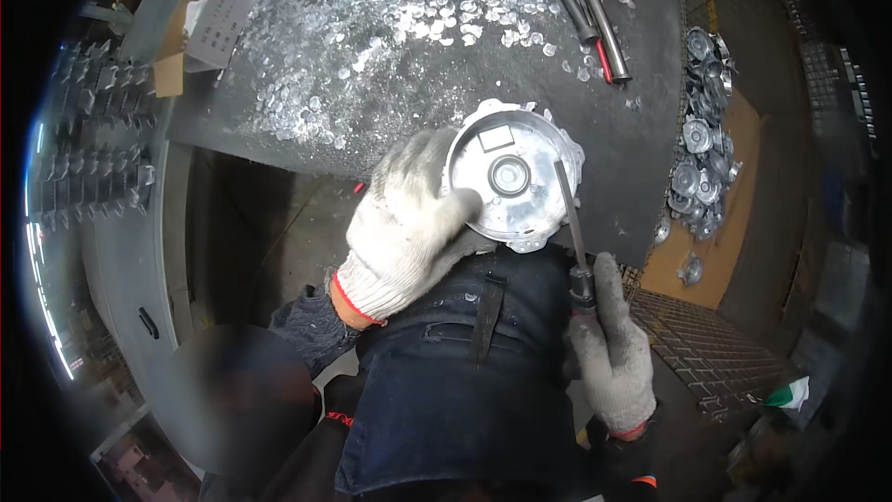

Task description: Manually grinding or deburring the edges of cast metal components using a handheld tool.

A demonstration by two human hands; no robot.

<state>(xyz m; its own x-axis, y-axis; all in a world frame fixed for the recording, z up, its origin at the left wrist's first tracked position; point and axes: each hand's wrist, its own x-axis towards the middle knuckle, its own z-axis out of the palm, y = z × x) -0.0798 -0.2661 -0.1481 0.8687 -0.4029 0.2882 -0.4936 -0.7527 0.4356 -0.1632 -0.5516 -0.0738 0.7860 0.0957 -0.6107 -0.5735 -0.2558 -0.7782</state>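
Observation:
My left hand (400, 214), in a white knit glove with a red-edged cuff, grips the left rim of a round cast metal housing (534, 200). Its thumb lies inside the rim and the other fingers go behind it. The housing faces up, with a ringed hub in the middle, a square recess and a ragged outer edge. In my right hand (613, 363), also gloved, is a dark-handled hand tool (574, 223) with a long straight metal shaft, a file or a screwdriver. Its tip overlaps the housing's right inner side; contact cannot be made out.
Many thin metal scraps (409, 9) litter the dark worktable (618, 158). Metal tubes (599, 23) and a red-handled item (604, 63) lie at its far right. A cardboard box (218, 23) stands far left. More castings (701, 135) are heaped beside cardboard (739, 214) and a wire mesh (706, 353) at right.

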